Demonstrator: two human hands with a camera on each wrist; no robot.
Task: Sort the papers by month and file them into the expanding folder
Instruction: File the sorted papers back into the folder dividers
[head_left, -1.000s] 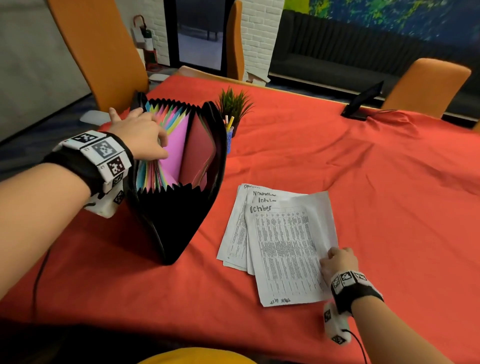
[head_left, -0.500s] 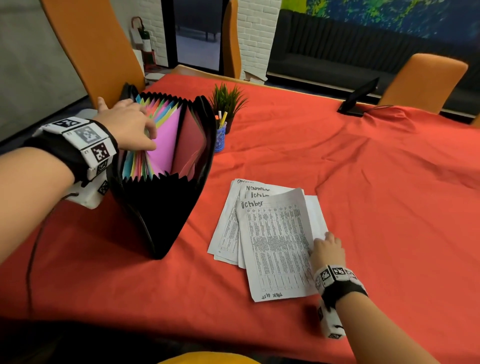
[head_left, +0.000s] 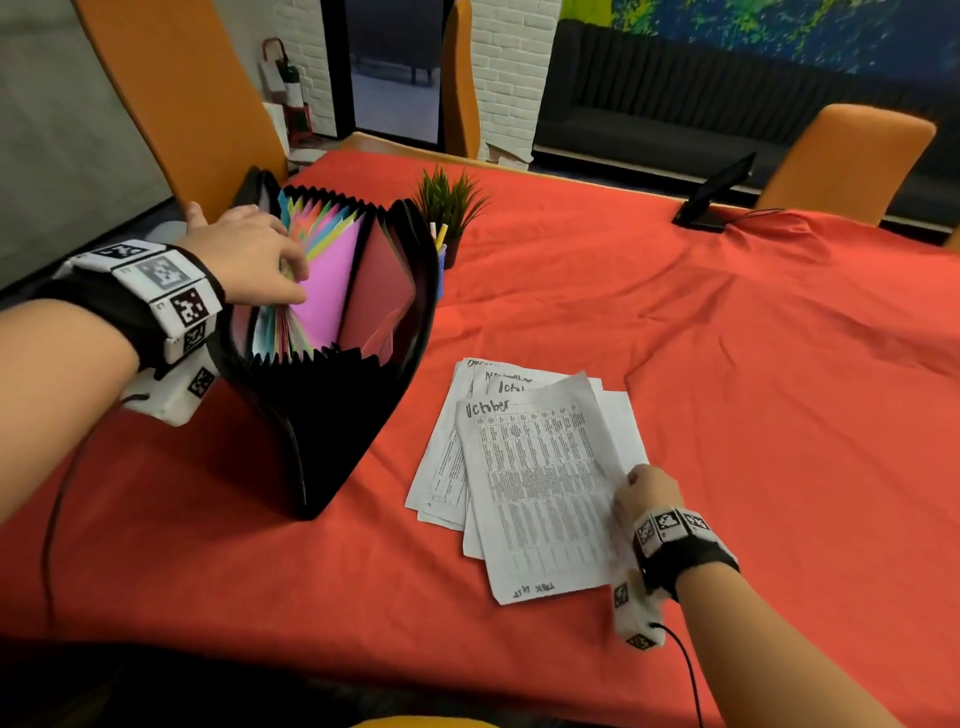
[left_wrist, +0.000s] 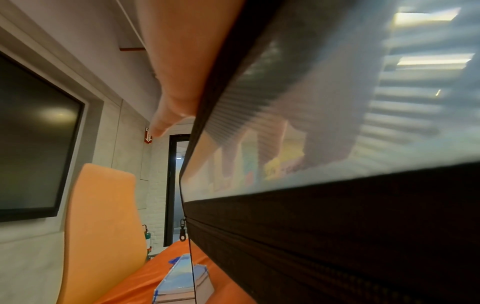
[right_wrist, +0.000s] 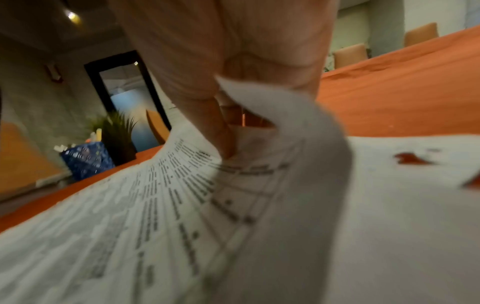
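A black expanding folder stands open on the red tablecloth, its coloured dividers fanned out. My left hand reaches into its top, fingers curled over the dividers and holding them back from the pink one; in the left wrist view the fingers show through the folder's translucent wall. A small stack of printed papers lies to the folder's right. The top sheet, headed "October", is pinched at its right edge by my right hand; that edge curls up off the stack.
A small potted plant and a blue pen cup stand behind the folder. A black tablet sits on its stand at the far right. Orange chairs surround the table. A small taped box lies by the folder's left side.
My right hand has slid left along the October sheet's right edge and lifted it, so the sheet buckles and its corner rises. My left hand has stayed in the dividers.
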